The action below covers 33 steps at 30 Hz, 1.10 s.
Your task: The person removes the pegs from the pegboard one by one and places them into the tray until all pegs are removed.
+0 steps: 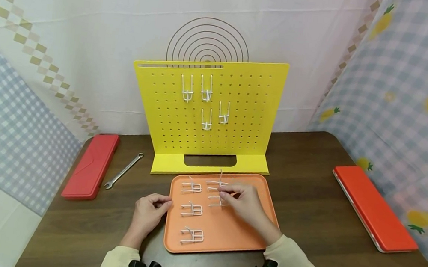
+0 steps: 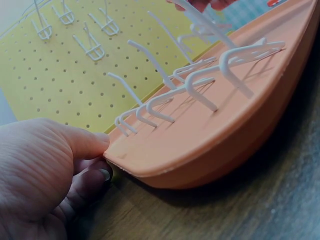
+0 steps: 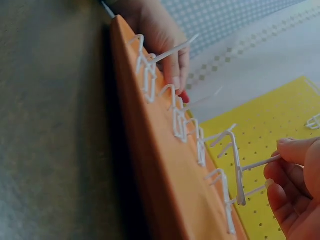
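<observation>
My right hand [image 1: 244,203] pinches the prong of a white wire pegboard hook [image 3: 239,170] between thumb and fingers, over the orange tray [image 1: 227,233]. Just below it is another white hook [image 3: 227,205], its prong reaching close to the fingertips; whether they touch I cannot tell. At the tray's left rim, my left hand [image 1: 148,215] grips the edge, thumb on top and fingers underneath. Several more hooks lie on the tray in a left column, among them a top hook [image 1: 191,187], a middle hook [image 1: 192,209] and a bottom hook [image 1: 192,235].
Behind the tray stands a yellow pegboard [image 1: 238,123] carrying several white hooks [image 1: 207,90]. A wrench [image 1: 123,171] and a red case [image 1: 91,167] lie on the left of the brown table [image 1: 308,194]. An orange-red case [image 1: 375,209] lies at the right.
</observation>
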{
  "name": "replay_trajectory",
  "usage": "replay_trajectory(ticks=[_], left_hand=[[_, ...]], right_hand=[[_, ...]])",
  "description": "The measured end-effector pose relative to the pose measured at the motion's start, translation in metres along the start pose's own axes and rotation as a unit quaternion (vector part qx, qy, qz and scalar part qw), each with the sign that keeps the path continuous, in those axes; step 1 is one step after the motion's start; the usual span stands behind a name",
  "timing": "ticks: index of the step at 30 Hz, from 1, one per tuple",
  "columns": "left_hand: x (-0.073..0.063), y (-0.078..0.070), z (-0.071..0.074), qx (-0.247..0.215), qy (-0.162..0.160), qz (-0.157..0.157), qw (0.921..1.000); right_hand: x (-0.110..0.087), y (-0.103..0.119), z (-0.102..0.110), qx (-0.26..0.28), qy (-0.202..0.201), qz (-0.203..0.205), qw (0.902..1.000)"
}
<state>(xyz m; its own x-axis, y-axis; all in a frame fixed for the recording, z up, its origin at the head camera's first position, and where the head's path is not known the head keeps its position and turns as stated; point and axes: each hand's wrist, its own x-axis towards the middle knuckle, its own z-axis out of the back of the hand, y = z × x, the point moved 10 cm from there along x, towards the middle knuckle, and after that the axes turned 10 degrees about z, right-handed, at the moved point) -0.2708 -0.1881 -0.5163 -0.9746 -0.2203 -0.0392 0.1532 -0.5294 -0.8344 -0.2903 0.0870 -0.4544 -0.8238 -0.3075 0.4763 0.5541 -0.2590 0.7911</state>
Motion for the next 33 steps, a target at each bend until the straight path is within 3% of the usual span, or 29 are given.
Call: replay_trajectory(ticks=[21,33], left_hand=[[0.001,-0.001,0.000,-0.001,-0.001,-0.004,1.0000],[0.000,0.000,0.000,-0.005,0.000,0.000,1.0000]], right_hand=[[-0.008,-0.020,-0.006,-0.044,0.051,-0.086,0.9940],[-0.007,-0.014,-0.002,-0.067,0.048,-0.081,0.9932]])
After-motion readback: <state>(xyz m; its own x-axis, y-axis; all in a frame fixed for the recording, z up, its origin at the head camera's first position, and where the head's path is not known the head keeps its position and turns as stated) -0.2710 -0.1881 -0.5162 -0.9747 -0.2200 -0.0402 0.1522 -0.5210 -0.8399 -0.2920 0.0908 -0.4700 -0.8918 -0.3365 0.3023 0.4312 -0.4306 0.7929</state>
